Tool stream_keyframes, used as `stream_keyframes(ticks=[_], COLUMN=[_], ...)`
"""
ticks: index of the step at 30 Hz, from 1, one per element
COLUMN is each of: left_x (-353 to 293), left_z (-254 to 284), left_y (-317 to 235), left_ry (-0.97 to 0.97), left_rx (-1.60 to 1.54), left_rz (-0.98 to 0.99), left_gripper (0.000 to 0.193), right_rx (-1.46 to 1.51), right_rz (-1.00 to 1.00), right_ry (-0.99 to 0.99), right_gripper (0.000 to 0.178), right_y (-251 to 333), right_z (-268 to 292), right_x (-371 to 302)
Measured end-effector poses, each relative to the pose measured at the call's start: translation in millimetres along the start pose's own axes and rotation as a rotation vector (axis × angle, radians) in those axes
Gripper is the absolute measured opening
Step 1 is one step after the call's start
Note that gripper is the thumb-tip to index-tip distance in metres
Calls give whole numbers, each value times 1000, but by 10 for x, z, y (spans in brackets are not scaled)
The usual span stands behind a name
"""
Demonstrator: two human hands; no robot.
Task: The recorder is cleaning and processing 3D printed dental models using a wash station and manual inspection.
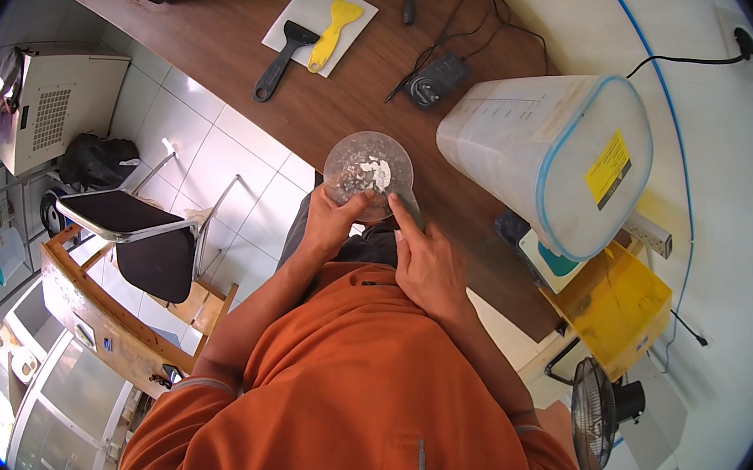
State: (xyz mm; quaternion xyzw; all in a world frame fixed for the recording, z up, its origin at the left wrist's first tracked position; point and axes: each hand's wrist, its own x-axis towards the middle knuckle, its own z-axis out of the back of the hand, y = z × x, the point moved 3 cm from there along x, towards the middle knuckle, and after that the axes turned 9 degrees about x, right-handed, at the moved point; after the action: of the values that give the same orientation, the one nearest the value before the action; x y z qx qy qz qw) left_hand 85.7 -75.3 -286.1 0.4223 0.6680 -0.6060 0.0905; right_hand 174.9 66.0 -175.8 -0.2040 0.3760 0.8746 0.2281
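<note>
Both hands grip what I see: left hand [334, 221] and right hand [428, 263] clasp clear dish [369, 172], rim up, right nearer desk [260, 30].

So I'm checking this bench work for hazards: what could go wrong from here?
The clear round dish with white fragments is held by both hands, left hand and right hand, at the wooden table edge; a slip might drop it to the tiled floor. Tilting could spill the fragments. The big plastic container lies close to the right elbow's path.
</note>
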Motion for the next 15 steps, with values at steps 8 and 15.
stream_keyframes(ticks=[8,15], left_x=[2,41], left_z=[-47,-101], left_y=[13,101], left_ry=[39,-35], left_rx=[0,-112], left_rz=[-45,-93], left_gripper=[29,24], right_rx=[-36,26], right_rz=[-64,-58], right_ry=[56,60], right_gripper=[62,70], right_y=[36,-40], right_z=[-27,-173], right_x=[-3,54])
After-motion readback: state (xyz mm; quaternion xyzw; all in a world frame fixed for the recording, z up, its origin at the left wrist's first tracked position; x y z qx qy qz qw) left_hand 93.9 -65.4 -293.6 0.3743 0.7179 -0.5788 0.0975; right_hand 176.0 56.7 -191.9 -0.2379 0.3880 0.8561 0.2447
